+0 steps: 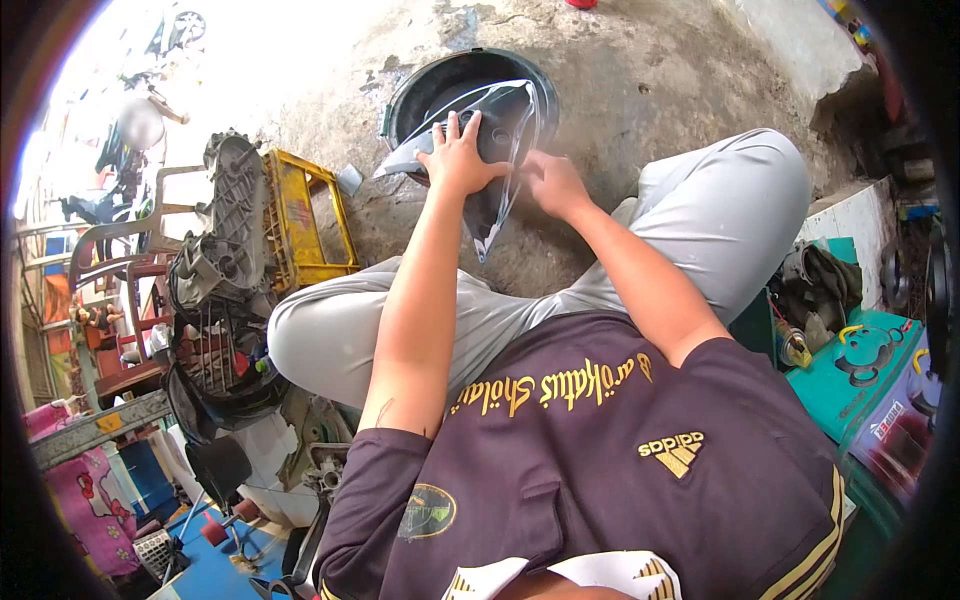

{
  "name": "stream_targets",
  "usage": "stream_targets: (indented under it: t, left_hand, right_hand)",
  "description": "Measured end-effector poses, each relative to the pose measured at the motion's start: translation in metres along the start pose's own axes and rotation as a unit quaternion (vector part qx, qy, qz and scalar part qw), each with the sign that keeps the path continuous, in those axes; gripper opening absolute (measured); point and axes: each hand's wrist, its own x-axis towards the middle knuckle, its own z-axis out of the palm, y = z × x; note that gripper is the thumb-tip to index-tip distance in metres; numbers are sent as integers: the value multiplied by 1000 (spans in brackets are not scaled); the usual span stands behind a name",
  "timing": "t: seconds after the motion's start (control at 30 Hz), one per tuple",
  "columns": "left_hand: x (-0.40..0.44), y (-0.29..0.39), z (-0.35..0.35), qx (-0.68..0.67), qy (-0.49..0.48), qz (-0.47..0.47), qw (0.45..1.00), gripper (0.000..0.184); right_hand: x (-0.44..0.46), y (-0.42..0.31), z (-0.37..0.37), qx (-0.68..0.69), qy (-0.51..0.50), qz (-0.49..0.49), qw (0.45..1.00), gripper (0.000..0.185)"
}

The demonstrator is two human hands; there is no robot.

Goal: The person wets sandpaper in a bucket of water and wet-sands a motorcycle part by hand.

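The left hand (458, 160) lies flat, fingers spread, on one dark, pale-edged panel (482, 208), likely to stop it rocking. Just to its right, the right hand (552, 185) is clenched at the panel's edge; blur there means I cannot tell whether its fingers pinch anything. Beneath the left hand, the panel lies across one black basin (425, 82), which probably serves as a raised support; its far rim shows beyond the fingertips. The panel's near tip points back between two bent legs in grey trousers (725, 220), one on either side of the hands, perhaps to keep everything within easy reach. Farther left of the hands are one yellow crate (282, 225) and, beside it, one metal engine casing (237, 190).
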Motion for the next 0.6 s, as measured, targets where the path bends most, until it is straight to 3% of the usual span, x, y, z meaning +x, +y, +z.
stream_targets:
  t: [0.03, 0.1, 0.6]
  left_hand:
    - [1, -2, 4, -4, 10, 4, 1000, 119]
    - [4, -3, 6, -8, 21, 8, 1000, 120]
    - [-1, -1, 1, 3, 15, 3, 1000, 118]
  right_hand:
    - [2, 4, 1, -1, -1, 1, 1000, 15]
    - [11, 10, 1, 4, 121, -15, 993, 11]
    - [12, 9, -4, 19, 77, -28, 996, 10]
